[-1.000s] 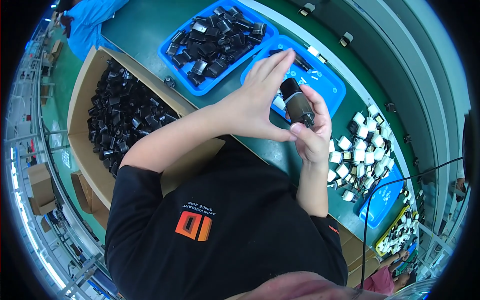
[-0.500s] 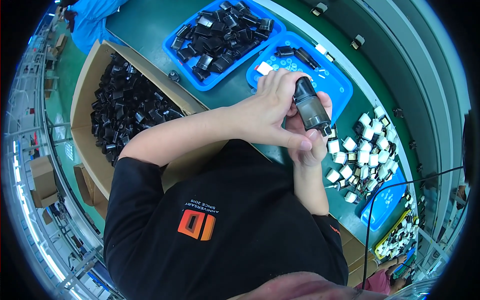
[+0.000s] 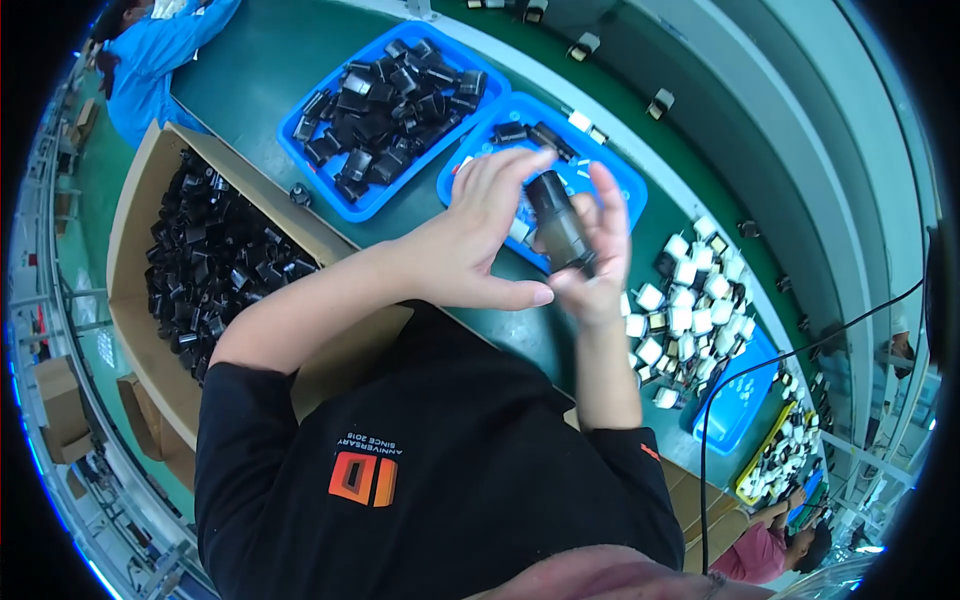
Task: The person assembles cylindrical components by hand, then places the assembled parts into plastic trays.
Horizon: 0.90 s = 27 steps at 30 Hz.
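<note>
— Over the green bench, between the two trays, both hands are up. See the dark part? Half a second back it sat tucked in under the left hand; now it stands clear, tilted, top end leaning away toward the trays.

— Who's got it?

— The right hand. Thumb and fingers are pinched round its lower end, forefinger stretched up behind it. The left hand has opened out since then: fingers spread and pointing up beside the part, thumb lying flat underneath, its tip just touching the right hand. Whether the left fingers actually press the part, I can't tell from here.

— What's the part look like?

— Stubby, roughly cylindrical, dark grey to black, a slight sheen along one side. Any finer detail is blurred.

— And below it?

— It hovers above the smaller blue tray, which has only a few dark pieces and a small white one. To the left of that, the bigger blue tray is heaped with black parts. The cardboard box at the person's left is full of more black ones, and a pile of white blocks lies loose on the bench at the right.

— Anything else shifted?

— Both hands sit a touch lower and nearer the body than a second ago. Another person in a blue sleeve is at the far left corner.
</note>
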{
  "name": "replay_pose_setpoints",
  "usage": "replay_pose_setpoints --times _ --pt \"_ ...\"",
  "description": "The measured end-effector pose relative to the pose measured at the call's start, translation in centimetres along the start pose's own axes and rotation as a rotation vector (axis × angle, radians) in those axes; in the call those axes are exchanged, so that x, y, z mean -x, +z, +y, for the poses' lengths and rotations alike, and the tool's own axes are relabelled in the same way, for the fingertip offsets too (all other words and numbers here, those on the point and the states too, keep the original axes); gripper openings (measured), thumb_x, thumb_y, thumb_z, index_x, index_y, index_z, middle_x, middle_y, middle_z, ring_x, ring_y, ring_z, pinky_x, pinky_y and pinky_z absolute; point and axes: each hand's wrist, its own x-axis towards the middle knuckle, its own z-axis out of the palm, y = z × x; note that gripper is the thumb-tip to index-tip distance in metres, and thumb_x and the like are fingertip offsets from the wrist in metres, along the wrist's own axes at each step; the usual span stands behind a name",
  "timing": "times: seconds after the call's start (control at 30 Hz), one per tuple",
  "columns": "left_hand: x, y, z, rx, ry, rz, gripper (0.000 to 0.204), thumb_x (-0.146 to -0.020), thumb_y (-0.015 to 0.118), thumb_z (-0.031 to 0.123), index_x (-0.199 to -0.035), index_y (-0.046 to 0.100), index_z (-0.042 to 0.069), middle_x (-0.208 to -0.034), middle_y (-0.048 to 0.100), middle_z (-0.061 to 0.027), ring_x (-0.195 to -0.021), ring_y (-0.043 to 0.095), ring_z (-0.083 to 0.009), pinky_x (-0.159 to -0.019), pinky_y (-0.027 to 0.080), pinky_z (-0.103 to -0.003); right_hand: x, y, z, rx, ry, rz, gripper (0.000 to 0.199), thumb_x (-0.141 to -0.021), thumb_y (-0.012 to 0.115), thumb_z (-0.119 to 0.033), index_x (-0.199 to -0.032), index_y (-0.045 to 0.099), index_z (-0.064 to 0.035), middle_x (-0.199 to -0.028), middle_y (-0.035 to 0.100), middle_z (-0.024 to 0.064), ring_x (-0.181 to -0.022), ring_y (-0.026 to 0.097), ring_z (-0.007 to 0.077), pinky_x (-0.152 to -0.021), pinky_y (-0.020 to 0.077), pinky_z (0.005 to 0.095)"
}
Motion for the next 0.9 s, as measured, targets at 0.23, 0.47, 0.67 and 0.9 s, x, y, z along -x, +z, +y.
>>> replay_pose_setpoints --times 0.23,0.47,0.67,0.9 --pt "4.1 -8.8 -0.8 -0.194 -0.068 0.440 0.078 -0.091 0.067 0.028 -0.150 0.029 -0.003 -0.146 0.045 -0.0155 -0.135 0.040 -0.0235 -0.115 0.027 -0.038 -13.1 -28.4 -7.4 1.729 0.234 0.300 0.059 -0.077 0.078 -0.020 -0.128 0.059 0.0017 -0.119 0.067 0.0209 -0.110 0.065 0.0316 -0.095 0.0496 0.0386" --pt "19.4 -15.4 -3.8 -0.263 -0.685 0.561 0.016 -0.096 0.056 0.012 -0.103 0.066 0.001 -0.103 0.066 -0.0038 -0.094 0.061 -0.0113 -0.084 0.049 -0.027 -15.3 -41.7 -10.5 2.199 0.769 0.481 0.065 -0.076 0.070 -0.028 -0.133 0.052 -0.0007 -0.131 0.058 0.0259 -0.122 0.056 0.0386 -0.105 0.0424 0.0438" --pt "24.7 -12.2 -6.0 -0.221 -0.944 -0.169 0.041 -0.077 0.066 0.005 -0.118 0.065 0.000 -0.108 0.062 -0.0170 -0.104 0.062 -0.0317 -0.091 0.052 -0.039 -21.9 -37.9 -2.3 1.440 0.450 0.589 0.074 -0.086 0.069 -0.050 -0.128 0.053 0.0088 -0.124 0.062 0.0216 -0.116 0.059 0.0308 -0.100 0.0443 0.0399" --pt "26.0 -10.9 -6.4 -0.096 -0.954 -0.175 0.040 -0.077 0.076 0.013 -0.113 0.063 -0.001 -0.102 0.064 -0.0144 -0.095 0.063 -0.0258 -0.084 0.052 -0.037 -21.1 -32.7 1.4 1.839 0.173 0.481 0.060 -0.078 0.076 -0.033 -0.122 0.060 0.0050 -0.118 0.066 0.0206 -0.111 0.062 0.0347 -0.097 0.0474 0.0393"
